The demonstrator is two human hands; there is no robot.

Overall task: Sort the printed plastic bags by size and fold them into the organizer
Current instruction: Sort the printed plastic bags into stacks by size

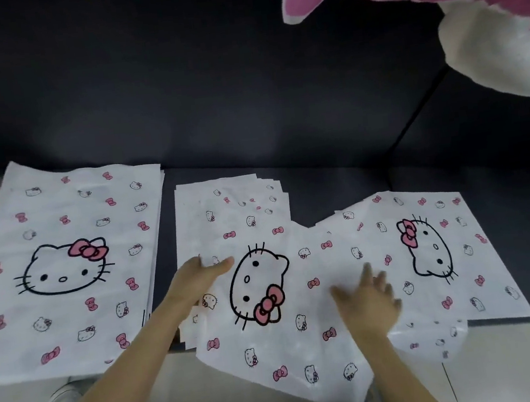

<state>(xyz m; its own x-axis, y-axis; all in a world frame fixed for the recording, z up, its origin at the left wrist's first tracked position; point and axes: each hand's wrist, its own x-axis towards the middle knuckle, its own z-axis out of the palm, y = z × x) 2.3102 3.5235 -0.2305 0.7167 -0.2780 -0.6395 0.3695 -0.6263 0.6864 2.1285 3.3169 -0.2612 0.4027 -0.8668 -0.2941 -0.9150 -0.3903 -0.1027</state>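
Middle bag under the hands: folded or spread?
Spread. The bag lies unfolded, whole cat print showing, no fold visible; left hand and right hand lie open on it.

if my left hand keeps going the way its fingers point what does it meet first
The left hand points rightward over the middle bag, so it would first reach that bag's large cat-face print. Whether it already touches the plastic is unclear.

You have large bag stack (pixel 67 273) flat at frame left; smaller stack (pixel 235 211) centre, skewed bag (pixel 289 337) overlapping it; right bag (pixel 434 247) flat, cat print sideways.
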